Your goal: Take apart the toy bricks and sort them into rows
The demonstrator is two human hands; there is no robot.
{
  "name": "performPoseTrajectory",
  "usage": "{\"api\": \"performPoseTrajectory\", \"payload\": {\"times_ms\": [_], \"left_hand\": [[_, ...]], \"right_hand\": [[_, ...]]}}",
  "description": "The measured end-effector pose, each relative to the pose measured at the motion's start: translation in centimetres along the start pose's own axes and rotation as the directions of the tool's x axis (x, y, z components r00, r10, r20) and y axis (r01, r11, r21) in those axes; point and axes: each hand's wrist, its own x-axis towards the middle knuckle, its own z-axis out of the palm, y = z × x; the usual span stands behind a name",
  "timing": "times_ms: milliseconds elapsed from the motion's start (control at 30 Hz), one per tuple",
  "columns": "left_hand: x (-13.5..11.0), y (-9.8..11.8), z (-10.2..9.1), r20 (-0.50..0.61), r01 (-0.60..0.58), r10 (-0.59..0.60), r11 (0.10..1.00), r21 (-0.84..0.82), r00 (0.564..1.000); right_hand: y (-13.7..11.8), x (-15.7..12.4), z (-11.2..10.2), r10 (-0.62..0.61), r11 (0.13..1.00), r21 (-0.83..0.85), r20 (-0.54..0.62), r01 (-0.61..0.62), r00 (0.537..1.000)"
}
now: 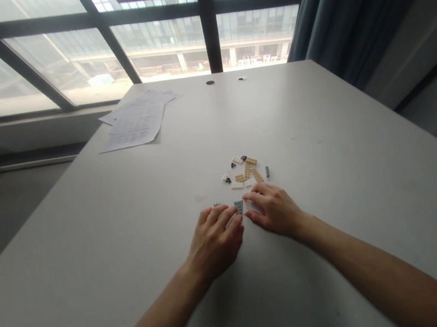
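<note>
My left hand (215, 239) rests palm down on the grey table (127, 216), fingers curled toward a small grey plate piece (239, 206). My right hand (272, 209) lies just to the right, its fingertips pinching at the same grey piece. A white piece shows partly under my right fingers. Just beyond the hands lies a small heap of loose building pieces (247, 171): several tan plates, some white ones, a few black bits and a grey one (267, 172). Another small grey bit (217, 205) peeks out above my left fingers.
Printed paper sheets (137, 122) lie at the far left of the table. Two small round caps (210, 82) sit near the far edge, under a large window. A dark curtain (343, 5) hangs at the right.
</note>
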Motion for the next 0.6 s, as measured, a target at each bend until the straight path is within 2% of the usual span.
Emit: {"api": "performPoseTrajectory", "payload": {"times_ms": [100, 233, 300, 433, 500, 600], "left_hand": [[0.0, 0.0, -0.1, -0.045, 0.034, -0.036, 0.999, -0.034, 0.998], [0.0, -0.3, -0.2, -0.110, 0.110, -0.119, 0.991, -0.081, 0.987], [0.1, -0.6, -0.2, -0.135, 0.148, -0.160, 0.984, -0.098, 0.978], [0.4, -1.1, -0.3, -0.165, 0.228, -0.248, 0.965, -0.129, 0.955], [0.9, -1.4, -0.4, -0.147, 0.271, -0.291, 0.952, -0.145, 0.945], [2.4, -2.6, -0.6, -0.038, 0.306, -0.315, 0.940, -0.154, 0.948]], "right_hand": [[0.1, -0.1, 0.0, 0.036, 0.998, 0.061, -0.059, -0.033, 0.998], [0.5, 0.0, -0.1, 0.129, 0.984, 0.152, -0.221, -0.096, 0.967], [0.8, 0.1, -0.2, 0.203, 0.971, 0.190, -0.316, -0.148, 0.927], [1.7, 0.6, -0.4, 0.382, 0.915, 0.304, -0.442, -0.265, 0.812], [2.2, 0.7, -0.4, 0.485, 0.858, 0.406, -0.443, -0.314, 0.754], [2.8, 0.9, -0.2, 0.606, 0.761, 0.546, -0.406, -0.350, 0.684]]}}
